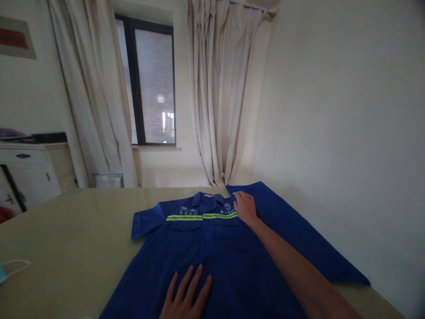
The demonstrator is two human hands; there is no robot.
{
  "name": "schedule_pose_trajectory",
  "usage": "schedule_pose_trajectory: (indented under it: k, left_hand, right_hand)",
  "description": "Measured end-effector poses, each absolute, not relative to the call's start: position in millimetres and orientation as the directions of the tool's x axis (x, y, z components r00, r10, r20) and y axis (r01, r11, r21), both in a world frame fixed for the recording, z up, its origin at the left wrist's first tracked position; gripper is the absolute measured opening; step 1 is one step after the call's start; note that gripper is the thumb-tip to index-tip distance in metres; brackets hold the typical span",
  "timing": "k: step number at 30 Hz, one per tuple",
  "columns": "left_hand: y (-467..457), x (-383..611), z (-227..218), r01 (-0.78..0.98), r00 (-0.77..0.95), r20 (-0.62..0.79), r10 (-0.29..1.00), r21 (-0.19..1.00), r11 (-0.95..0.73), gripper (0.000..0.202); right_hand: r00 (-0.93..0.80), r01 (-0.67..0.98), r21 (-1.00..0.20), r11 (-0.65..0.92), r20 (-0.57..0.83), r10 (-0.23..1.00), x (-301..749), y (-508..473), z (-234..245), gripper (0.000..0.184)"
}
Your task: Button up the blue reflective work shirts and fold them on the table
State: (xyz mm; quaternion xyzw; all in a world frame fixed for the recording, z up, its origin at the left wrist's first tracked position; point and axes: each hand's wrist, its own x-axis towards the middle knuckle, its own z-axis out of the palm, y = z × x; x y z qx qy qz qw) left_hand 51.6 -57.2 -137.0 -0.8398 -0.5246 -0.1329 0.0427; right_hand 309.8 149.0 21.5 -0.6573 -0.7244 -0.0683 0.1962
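A blue short-sleeved work shirt [206,248] with a yellow-green reflective stripe across the chest lies front up on a tan table [66,239], collar toward the window. My left hand [186,294] rests flat on its lower front, fingers stretched out. My right hand [245,206] reaches to the shirt's far right shoulder, beside the collar, fingers spread on the cloth. A second blue garment [299,235] lies partly under the shirt and sticks out to the right.
A light blue face mask [9,268] lies at the table's left edge. Behind the table are a dark window [149,88], cream curtains [219,97] and a white cabinet [26,173] on the left. A plain wall runs close along the right.
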Motion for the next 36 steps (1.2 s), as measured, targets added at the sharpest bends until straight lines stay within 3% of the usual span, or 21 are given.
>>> schedule_pose_trajectory:
  k: [3,7,9,13,19,21,23,26,28,32,36]
  left_hand:
    - [-40.3,41.9,-109.6,0.858,0.463,0.195,0.865,0.147,-0.492,0.078]
    - [-18.5,39.1,-76.7,0.920,0.300,0.176,0.938,0.207,-0.333,0.069]
    - [-9.1,40.6,-68.2,0.931,0.268,0.174,0.948,0.207,-0.301,0.060]
    - [-4.8,40.1,-68.1,0.920,0.292,0.189,0.938,0.213,-0.329,0.056]
    - [-51.4,24.3,-83.0,0.911,0.289,0.183,0.939,0.248,-0.329,0.061]
    - [-70.5,19.5,-84.5,0.898,0.343,0.157,0.926,0.236,-0.372,0.060]
    - [-82.3,16.8,-83.0,0.886,0.398,0.107,0.911,0.215,-0.412,0.063]
    - [-80.6,17.1,-75.0,0.899,0.401,0.034,0.915,0.178,-0.400,0.070]
    - [-68.1,20.9,-65.8,0.926,0.351,0.009,0.936,0.146,-0.349,0.069]
    - [-34.1,36.9,-45.2,0.979,0.188,-0.041,0.981,0.083,-0.184,0.063]
    - [-16.4,49.9,-41.4,0.990,0.125,0.003,0.992,0.059,-0.125,0.056]
  right_hand:
    - [-0.251,0.941,-0.146,0.305,0.301,0.920,294.2,103.3,5.9,0.034]
    - [-0.371,0.883,-0.232,0.409,0.188,0.909,299.9,20.7,-28.6,0.068]
    - [-0.437,0.840,-0.296,0.454,0.126,0.891,310.1,-8.4,-41.5,0.073]
    - [-0.499,0.812,-0.302,0.500,0.086,0.862,324.5,-15.1,-44.8,0.059]
    - [-0.334,0.919,-0.140,0.369,0.221,0.916,295.4,-8.3,-22.0,0.033]
    - [-0.376,0.885,-0.201,0.420,0.223,0.899,274.2,-29.4,-21.5,0.024]
    - [-0.450,0.820,-0.304,0.485,0.183,0.874,253.5,-55.0,-26.8,0.041]
    - [-0.441,0.822,-0.347,0.452,0.114,0.890,230.8,-79.2,-38.3,0.067]
    - [-0.409,0.832,-0.377,0.407,0.079,0.909,222.2,-78.8,-44.0,0.075]
    - [-0.403,0.815,-0.435,0.383,0.050,0.914,213.8,-58.3,-51.2,0.108]
    - [-0.380,0.789,-0.455,0.412,0.165,0.910,213.6,-50.0,-56.8,0.087]
